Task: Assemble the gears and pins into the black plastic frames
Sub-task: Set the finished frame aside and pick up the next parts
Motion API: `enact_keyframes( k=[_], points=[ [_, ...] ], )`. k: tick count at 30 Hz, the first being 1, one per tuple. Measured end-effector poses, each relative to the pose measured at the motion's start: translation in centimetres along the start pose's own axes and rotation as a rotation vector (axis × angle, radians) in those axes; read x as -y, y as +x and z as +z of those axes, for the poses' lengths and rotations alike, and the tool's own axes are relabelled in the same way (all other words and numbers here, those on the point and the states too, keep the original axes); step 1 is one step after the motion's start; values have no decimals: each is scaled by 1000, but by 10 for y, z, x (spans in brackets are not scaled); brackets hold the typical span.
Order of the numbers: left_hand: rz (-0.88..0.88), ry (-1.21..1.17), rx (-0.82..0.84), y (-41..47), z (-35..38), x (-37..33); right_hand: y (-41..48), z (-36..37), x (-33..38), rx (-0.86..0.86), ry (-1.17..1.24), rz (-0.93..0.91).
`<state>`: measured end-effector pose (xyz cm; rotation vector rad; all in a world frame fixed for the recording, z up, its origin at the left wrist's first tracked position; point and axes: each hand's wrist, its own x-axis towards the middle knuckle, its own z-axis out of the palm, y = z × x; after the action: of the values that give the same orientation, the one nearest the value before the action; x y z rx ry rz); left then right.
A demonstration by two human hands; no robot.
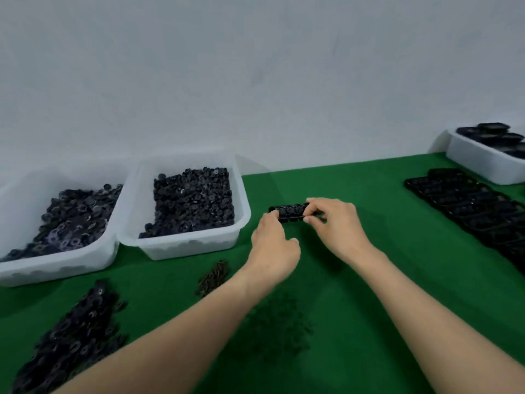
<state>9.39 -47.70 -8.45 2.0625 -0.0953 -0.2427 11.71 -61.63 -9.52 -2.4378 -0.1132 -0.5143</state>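
A narrow black plastic frame (292,213) with round recesses is held at the middle of the green felt-covered surface (341,322), roughly level and crosswise; whether it rests on the surface or is raised just above it cannot be told. Its right end is pinched by the right hand (338,226), fingers laid over the far edge and thumb pressed to the near edge. The left end is met by the curled fingertips of the left hand (274,245), whose thumb is kept off the frame; whether that end is truly gripped cannot be told. At nine to ten o'clock from the hands, two translucent white plastic tubs (184,245) are set side by side, each filled with small dark gears (193,203). At seven o'clock a loose heap of dark gears (71,336) is spread on the surface, and nearer the left forearm a small pile of brownish metal pins (214,277) is seen. A scatter of tiny dark parts (278,325) lies at six o'clock between the forearms. At three o'clock a row of black frames (468,211) is laid out, with a white tub of black frames (483,163) at two o'clock beyond it.
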Motion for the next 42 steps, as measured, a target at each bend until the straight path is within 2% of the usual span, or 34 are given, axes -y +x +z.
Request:
enact_keyframes(
  k=[6,15,22,26,30,33,35,42],
  points=[
    [-119,252,-188,75,19,0,68,42,-27,63,11,30],
    [-209,206,-285,122,28,-1,110,62,-37,104,-51,50],
    [-191,209,-309,116,27,-2,98,57,-33,73,-53,26],
    [-103,232,-230,88,26,-7,64,47,-26,47,-50,45],
    [119,101,-113,21,12,-13,17,18,0,-99,-38,-43],
    [305,45,-218,-53,-17,-1,-28,-2,38,-152,30,-214],
    [332,41,-329,-101,-44,18,-63,-4,71,-77,66,-324],
    [170,36,-495,-237,-137,106,-159,42,187,435,151,-579]
  ],
)
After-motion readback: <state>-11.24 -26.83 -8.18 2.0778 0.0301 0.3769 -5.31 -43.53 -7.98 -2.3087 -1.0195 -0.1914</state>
